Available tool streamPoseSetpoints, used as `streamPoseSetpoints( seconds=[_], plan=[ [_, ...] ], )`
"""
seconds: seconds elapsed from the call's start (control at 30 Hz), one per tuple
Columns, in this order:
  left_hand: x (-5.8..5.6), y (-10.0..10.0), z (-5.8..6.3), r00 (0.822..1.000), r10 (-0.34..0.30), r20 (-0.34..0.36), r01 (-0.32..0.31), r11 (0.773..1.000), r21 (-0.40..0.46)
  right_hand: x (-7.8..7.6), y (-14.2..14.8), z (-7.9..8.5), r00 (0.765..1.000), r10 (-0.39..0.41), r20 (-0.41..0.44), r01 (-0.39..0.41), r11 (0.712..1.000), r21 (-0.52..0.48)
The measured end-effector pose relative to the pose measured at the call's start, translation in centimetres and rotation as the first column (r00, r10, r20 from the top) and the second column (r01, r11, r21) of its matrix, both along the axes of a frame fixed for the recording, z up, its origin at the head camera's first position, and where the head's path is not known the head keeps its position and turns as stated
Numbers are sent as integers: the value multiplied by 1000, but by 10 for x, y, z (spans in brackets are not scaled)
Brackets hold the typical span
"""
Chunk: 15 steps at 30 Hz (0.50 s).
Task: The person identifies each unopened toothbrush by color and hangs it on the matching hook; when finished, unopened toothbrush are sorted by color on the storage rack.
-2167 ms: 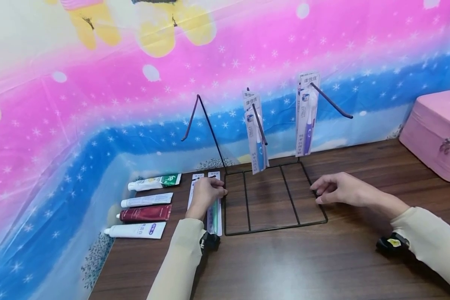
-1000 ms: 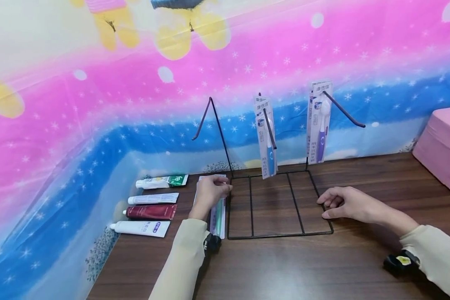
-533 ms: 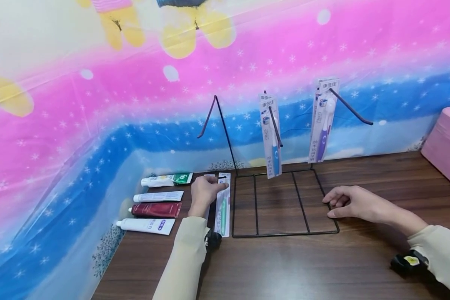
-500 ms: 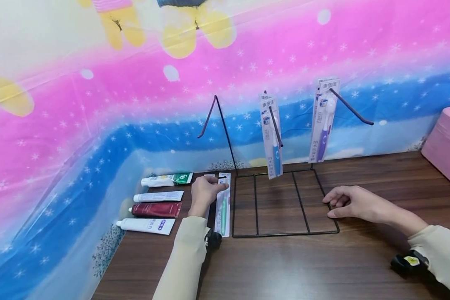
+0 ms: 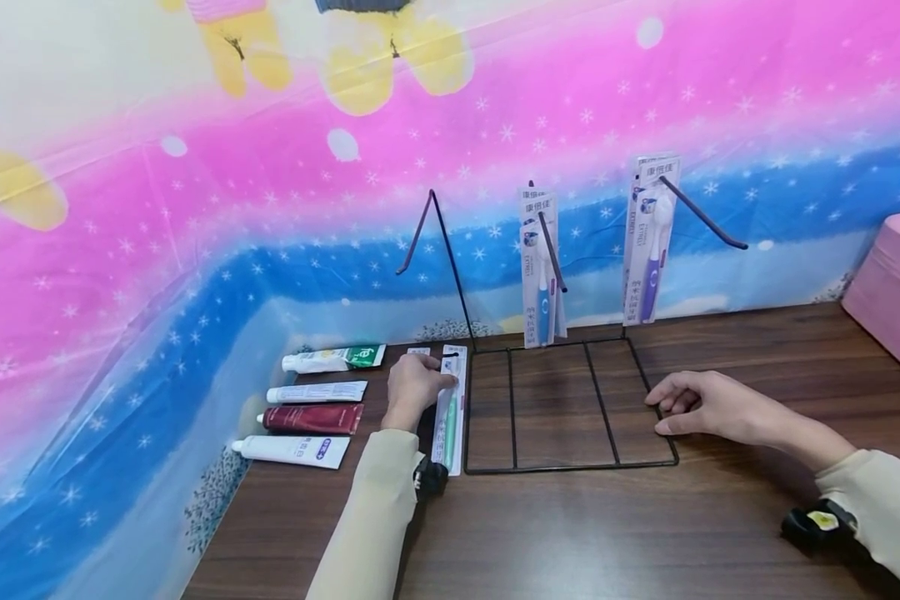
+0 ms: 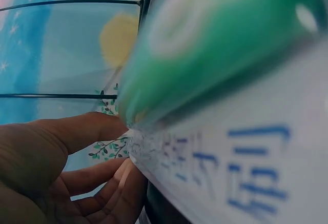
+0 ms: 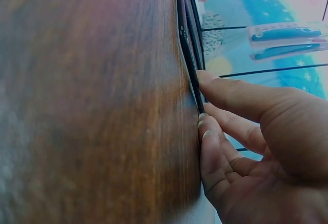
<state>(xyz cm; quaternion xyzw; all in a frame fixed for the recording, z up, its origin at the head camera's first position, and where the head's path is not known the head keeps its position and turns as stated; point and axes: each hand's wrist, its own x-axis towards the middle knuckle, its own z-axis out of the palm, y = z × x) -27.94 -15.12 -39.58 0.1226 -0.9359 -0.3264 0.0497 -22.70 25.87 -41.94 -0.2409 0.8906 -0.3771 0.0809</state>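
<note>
At the rack's left side, my left hand [image 5: 414,385] pinches the upper part of a packaged toothbrush [image 5: 451,425] with a green handle. The left wrist view has its card edge between thumb and fingers, the green handle [image 6: 225,29] large and blurred. Another toothbrush pack [image 5: 418,351] is mostly hidden behind that hand. My right hand [image 5: 701,404] grips the right side wire of the black wire rack [image 5: 570,470]; the right wrist view has thumb and fingers on either side of the wire [image 7: 190,62]. Blue toothbrush packs [image 5: 542,275] and purple ones [image 5: 651,250] hang from two hooks.
The rack's left hook [image 5: 416,232] carries nothing. Several tubes lie in a column at the left, among them a dark red tube [image 5: 311,418] and a white tube [image 5: 292,450]. A pink case [image 5: 888,283] stands at the right, with a printed cloth [image 5: 307,267] behind the table.
My left hand has left the rack's left edge and taken hold of the green toothbrush pack, which has shifted slightly right. The right hand stays on the rack. Hanging blue packs have swung slightly.
</note>
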Motion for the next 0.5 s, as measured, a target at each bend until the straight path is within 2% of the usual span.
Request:
streamPoseSetpoints(
  seconds=[0.5],
  plan=[
    [-4,0,-2,1000,-21,15,21,1000,-10,0,-1,1,1000,9,-3,-9,1000,-6]
  ],
)
